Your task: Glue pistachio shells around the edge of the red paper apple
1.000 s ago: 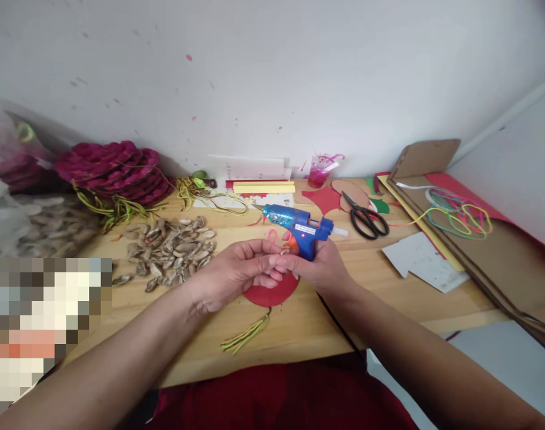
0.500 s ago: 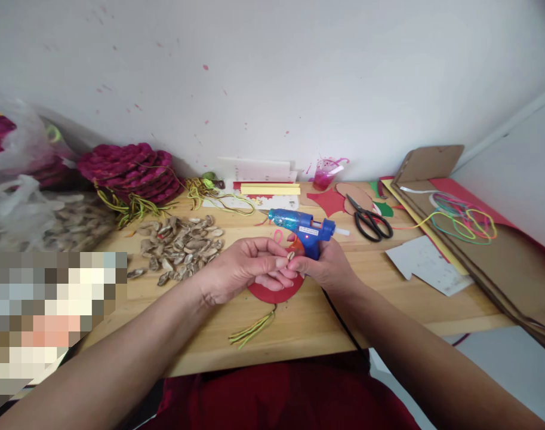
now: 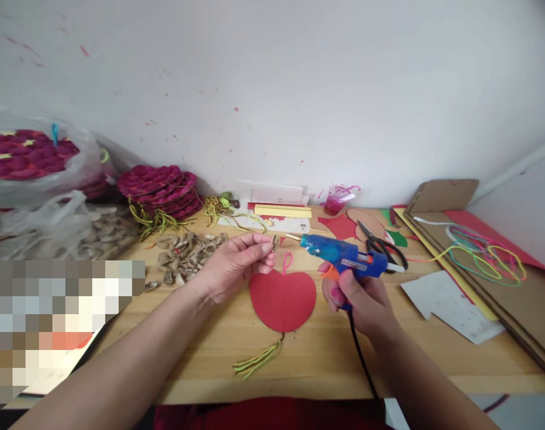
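While the tasselled cutout (image 3: pixel 283 303) lies undecorated, our left hand (image 3: pixel 236 261) pinches a shell (image 3: pixel 276 243), our right hand (image 3: pixel 367 301) gripping a glue gun (image 3: pixel 330 251).

The right hand (image 3: pixel 365 301) grips the blue glue gun (image 3: pixel 332 249), nozzle (image 3: pixel 293 237) near the shell (image 3: pixel 276 243) pinched in the left hand (image 3: pixel 236 263).

Bare forearms (image 3: pixel 151 343) and a deep red garment (image 3: pixel 254 415), darker toward its sides

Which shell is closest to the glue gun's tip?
The shell pinched in the left hand, just in front of the glue gun's tip; the other shells lie farther left.
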Available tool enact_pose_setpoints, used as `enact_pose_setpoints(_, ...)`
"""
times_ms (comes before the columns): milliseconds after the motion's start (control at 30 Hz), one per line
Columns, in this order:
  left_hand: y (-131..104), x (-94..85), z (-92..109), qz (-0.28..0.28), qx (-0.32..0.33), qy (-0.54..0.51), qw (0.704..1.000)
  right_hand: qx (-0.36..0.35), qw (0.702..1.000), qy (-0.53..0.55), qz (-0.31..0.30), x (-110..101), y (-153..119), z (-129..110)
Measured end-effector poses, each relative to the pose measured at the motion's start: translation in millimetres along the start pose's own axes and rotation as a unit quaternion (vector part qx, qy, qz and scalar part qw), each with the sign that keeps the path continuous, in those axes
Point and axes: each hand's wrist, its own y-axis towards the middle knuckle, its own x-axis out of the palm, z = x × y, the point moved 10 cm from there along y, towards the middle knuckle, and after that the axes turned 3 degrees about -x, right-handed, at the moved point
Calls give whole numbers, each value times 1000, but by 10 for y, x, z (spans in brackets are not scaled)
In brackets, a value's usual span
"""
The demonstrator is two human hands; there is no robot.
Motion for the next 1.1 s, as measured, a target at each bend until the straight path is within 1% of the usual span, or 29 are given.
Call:
enact_pose_setpoints(167,-1,21,5,-8,4,23,1000,-38,996,-81,-14,30,-50,-17)
enact_pose_setpoints(300,-4,24,30,-4,7,36,999,-50,994,-101,-9,25,-64,-31)
enact_pose_setpoints(767,-22,22,32,-4,5,42,999,-44,986,-162,1,32,-24,-38)
enact_pose_setpoints(1100,-20,15,28,-5,4,43,999,-35,983,-181,-1,27,-26,-14)
